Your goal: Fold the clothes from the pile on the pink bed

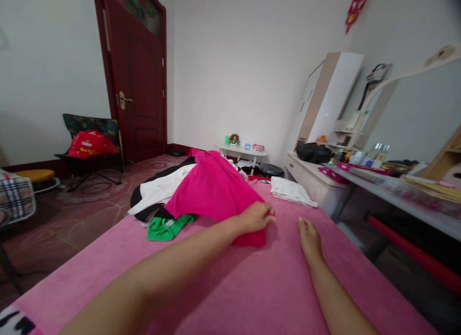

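Note:
A bright pink garment lies spread over a heap of clothes on the bed, its near corner raised by my left hand. The fingers of that hand are pinched on the cloth's edge. My right hand is to the right, apart from the garment, just over the pink bedspread. Its fingers are stretched forward, slightly bent, and hold nothing I can see. Under and beside the pink cloth are a white garment, black clothing and a small green cloth.
A folded white garment lies at the bed's far right. Beyond it stand a drawer cabinet and a cluttered dressing table. A small white table is behind the bed. At left, a folding chair holds a red bag.

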Tool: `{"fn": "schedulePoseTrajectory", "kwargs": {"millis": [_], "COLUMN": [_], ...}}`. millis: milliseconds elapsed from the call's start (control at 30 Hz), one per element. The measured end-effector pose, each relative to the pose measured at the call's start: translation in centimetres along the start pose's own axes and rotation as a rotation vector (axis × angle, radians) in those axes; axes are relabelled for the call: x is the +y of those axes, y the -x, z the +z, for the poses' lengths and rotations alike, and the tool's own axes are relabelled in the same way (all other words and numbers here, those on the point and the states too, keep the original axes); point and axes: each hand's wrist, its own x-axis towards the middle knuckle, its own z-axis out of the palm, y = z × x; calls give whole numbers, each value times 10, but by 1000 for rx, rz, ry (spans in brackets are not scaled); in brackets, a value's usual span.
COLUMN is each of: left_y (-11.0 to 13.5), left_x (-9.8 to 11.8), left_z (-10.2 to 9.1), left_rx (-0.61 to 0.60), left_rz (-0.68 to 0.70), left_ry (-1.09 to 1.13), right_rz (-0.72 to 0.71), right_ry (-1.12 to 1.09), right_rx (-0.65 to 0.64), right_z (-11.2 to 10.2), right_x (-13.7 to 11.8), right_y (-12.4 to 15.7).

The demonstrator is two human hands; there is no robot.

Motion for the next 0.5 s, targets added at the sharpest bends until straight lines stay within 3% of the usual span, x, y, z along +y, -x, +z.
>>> {"fn": "schedulePoseTrajectory", "kwargs": {"millis": [67,167,400,500], "left_y": [25,48,56,66], "left_x": [-3,-8,-2,1], "left_z": [32,54,54,52], "left_rx": [-73,-105,-134,-142], "left_rz": [24,50,105,153], "left_ry": [7,-7,-8,4], "right_rz": [3,-23,-156,-148], "right_ry": [-42,-107,-313,-420], "right_rx": [5,-39,-304,-366], "right_z": [-1,10,70,79], "right_x": [1,-8,-63,-72], "right_y": [-1,1,20,24]}}
